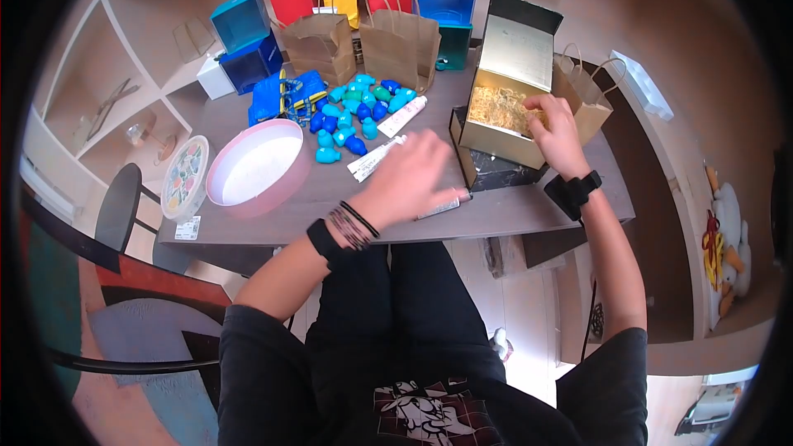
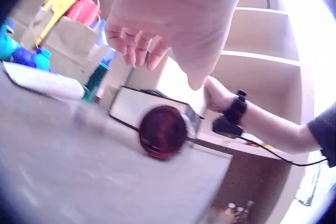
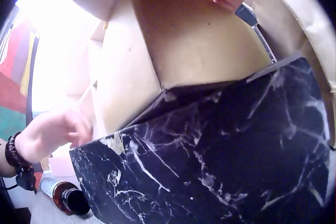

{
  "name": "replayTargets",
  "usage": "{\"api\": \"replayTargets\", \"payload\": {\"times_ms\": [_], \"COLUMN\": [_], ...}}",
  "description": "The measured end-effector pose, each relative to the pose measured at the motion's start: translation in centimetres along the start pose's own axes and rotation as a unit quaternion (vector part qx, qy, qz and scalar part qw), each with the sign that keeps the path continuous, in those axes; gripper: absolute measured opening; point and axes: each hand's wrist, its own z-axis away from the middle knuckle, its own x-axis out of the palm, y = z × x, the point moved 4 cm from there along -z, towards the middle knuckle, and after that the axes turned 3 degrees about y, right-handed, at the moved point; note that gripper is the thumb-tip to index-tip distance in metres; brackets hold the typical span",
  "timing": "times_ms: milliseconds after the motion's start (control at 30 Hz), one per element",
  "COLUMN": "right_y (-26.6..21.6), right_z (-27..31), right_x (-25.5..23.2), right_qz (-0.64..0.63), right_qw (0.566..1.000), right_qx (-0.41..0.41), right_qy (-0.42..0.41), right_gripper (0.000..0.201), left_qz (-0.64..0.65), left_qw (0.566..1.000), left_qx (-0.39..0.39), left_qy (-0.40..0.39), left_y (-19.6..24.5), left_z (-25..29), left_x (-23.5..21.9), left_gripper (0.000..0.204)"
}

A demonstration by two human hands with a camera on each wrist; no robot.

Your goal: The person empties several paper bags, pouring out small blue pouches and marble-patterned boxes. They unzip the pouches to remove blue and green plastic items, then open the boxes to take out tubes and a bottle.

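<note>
1. Tube (image 1: 444,206) lies flat on the table (image 1: 273,223) under your left hand (image 1: 410,177), long axis running left-right, dark cap end (image 2: 163,132) toward the black marbled box (image 1: 496,172).
2. Your left hand hovers just above it, fingers (image 2: 135,43) loosely curled, holding nothing.
3. Your right hand (image 1: 555,130) rests at the gold box (image 1: 504,107) rim, over the straw filling; its grip is not visible.
4. Print on the tubes is unreadable.

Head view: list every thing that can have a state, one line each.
gold box: lid raised, straw filling inside, propped in the black marbled box.
pink round box: open, its patterned lid lying beside it.
brown paper bags: upright, mouths open.
left hand: over the table, fingers loosely curled, holding nothing.
right hand: fingers on the gold box's rim.
</note>
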Motion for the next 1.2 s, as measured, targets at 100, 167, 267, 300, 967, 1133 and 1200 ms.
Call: {"api": "replayTargets", "payload": {"times_ms": [100,167,267,300,967,1133,1200], "right_y": [-0.1,-0.1,0.0,0.0,-2.0,-2.2,-2.4], "right_z": [0.1,0.0,0.1,0.1,-2.0,-2.9,-3.3], "right_x": [0.1,-0.1,-0.1,-0.1,-0.8,0.8,1.1], "right_qz": [0.002,0.003,0.001,0.007,-0.123,-0.147,-0.15], "right_qw": [1.0,1.0,1.0,1.0,0.956,0.933,0.923], "right_qx": [0.004,0.005,0.005,0.008,0.07,0.02,0.025], "right_qy": [-0.005,-0.002,-0.004,-0.008,-0.257,-0.328,-0.353], "right_gripper": [0.02,0.02,0.02,0.02,0.011,0.01,0.01], "left_qz": [0.045,0.051,0.041,0.037,0.083,0.109,0.15], "left_qw": [0.993,0.988,0.984,0.989,0.976,0.968,0.968], "left_qx": [0.059,0.055,-0.011,-0.036,-0.194,-0.067,-0.032], "left_qy": [-0.093,-0.132,-0.174,-0.137,0.061,0.216,0.2], "left_y": [2.0,1.8,0.2,-0.7,-7.3,-3.8,-2.2], "left_z": [2.1,2.3,1.6,1.1,-6.1,-7.1,-7.4], "left_x": [2.9,4.0,3.7,3.3,4.5,0.6,-0.1], "left_gripper": [0.039,0.038,0.037,0.034,0.043,0.032,0.028]}}
